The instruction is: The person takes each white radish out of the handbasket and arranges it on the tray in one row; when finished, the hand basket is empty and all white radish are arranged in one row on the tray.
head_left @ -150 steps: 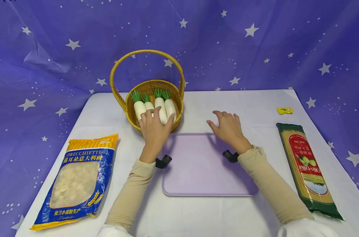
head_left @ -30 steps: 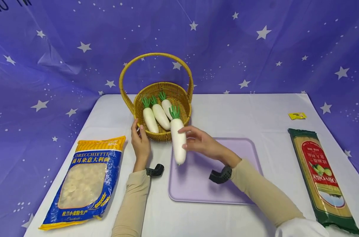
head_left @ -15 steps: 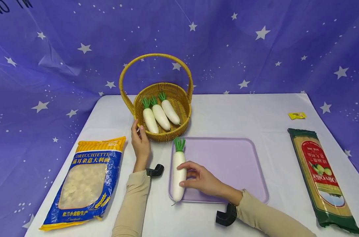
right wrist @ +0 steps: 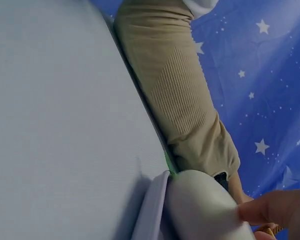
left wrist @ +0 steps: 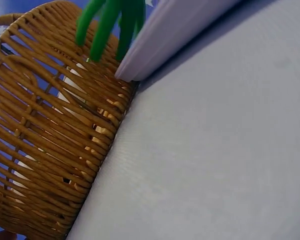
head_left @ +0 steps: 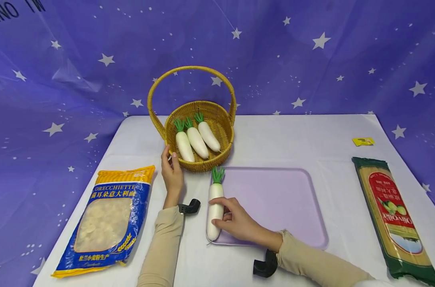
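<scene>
On the left side of the lilac tray [head_left: 274, 207] lies a white radish [head_left: 215, 189] with green leaf stubs, its root end at the tray's front rim. My right hand [head_left: 239, 221] grips it between thumb and fingers, and in the right wrist view the fingers [right wrist: 270, 207] press against its pale body. My left hand [head_left: 173, 177] holds the front left rim of the wicker basket [head_left: 203, 165], thumb near the rim. Inside that basket three more white radishes [head_left: 197, 142] lie side by side. Basket weave [left wrist: 45, 140] fills much of the left wrist view.
A blue and yellow orecchiette bag [head_left: 106, 223] lies at the left of the white table. On the right are a green-ended spaghetti pack [head_left: 396, 215] and a small yellow packet [head_left: 363, 141]. A starry purple cloth [head_left: 274, 59] hangs behind the table.
One radish has come out of the basket and down onto the tray's left side in my right hand. My left hand went from over the radishes to the basket's rim and stays there.
</scene>
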`<state>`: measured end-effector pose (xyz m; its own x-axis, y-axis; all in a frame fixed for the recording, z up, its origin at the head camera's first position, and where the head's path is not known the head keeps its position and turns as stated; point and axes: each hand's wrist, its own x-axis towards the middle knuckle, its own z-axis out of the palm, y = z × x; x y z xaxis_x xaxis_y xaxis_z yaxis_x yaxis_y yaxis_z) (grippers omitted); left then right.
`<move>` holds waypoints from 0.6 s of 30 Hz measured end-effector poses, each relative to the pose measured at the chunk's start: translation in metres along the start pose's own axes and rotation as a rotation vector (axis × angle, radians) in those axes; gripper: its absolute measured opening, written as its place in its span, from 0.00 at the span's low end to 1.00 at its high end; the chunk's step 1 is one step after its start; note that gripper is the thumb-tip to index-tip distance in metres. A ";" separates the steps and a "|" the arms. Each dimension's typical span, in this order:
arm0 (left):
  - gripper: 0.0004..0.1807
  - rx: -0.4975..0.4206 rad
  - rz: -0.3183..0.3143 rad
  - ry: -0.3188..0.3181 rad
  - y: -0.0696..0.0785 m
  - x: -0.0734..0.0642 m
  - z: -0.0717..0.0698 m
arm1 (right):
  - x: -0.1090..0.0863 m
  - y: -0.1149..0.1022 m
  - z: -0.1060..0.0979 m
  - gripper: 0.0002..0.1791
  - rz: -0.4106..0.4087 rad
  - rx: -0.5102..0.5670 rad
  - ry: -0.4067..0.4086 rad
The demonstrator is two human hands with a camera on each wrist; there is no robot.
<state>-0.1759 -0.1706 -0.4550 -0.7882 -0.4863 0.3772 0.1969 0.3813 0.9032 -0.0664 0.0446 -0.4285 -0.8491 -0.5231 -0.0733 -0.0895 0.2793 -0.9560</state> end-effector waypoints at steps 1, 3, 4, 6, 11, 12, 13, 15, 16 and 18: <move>0.22 0.000 0.000 -0.001 0.000 0.000 0.000 | 0.000 0.000 -0.001 0.27 -0.002 -0.011 0.000; 0.22 -0.008 0.002 -0.003 -0.001 0.000 -0.001 | 0.001 0.000 -0.002 0.28 -0.010 -0.031 -0.010; 0.22 -0.012 0.005 -0.004 -0.001 0.000 -0.001 | 0.001 0.000 -0.004 0.29 -0.013 -0.038 -0.016; 0.22 -0.019 0.010 -0.002 0.001 0.000 0.000 | 0.001 0.001 -0.006 0.30 -0.024 -0.053 -0.030; 0.22 -0.030 0.010 -0.007 0.021 -0.003 -0.004 | 0.000 0.002 -0.011 0.32 -0.051 -0.076 -0.049; 0.22 -0.028 0.007 -0.008 0.026 -0.004 -0.005 | 0.000 0.002 -0.011 0.32 -0.052 -0.081 -0.047; 0.22 -0.023 0.005 -0.011 0.030 -0.006 -0.005 | -0.001 0.002 -0.012 0.31 -0.050 -0.086 -0.044; 0.22 -0.020 0.005 -0.015 0.035 -0.007 -0.006 | -0.002 0.002 -0.013 0.31 -0.051 -0.095 -0.037; 0.22 -0.020 0.004 -0.016 0.035 -0.008 -0.006 | -0.002 0.002 -0.014 0.31 -0.048 -0.098 -0.035; 0.22 -0.023 0.003 -0.021 0.036 -0.008 -0.006 | -0.004 0.002 -0.015 0.31 -0.052 -0.105 -0.024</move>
<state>-0.1587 -0.1581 -0.4241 -0.7998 -0.4684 0.3754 0.2123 0.3642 0.9068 -0.0706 0.0594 -0.4260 -0.8292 -0.5580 -0.0326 -0.1883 0.3337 -0.9237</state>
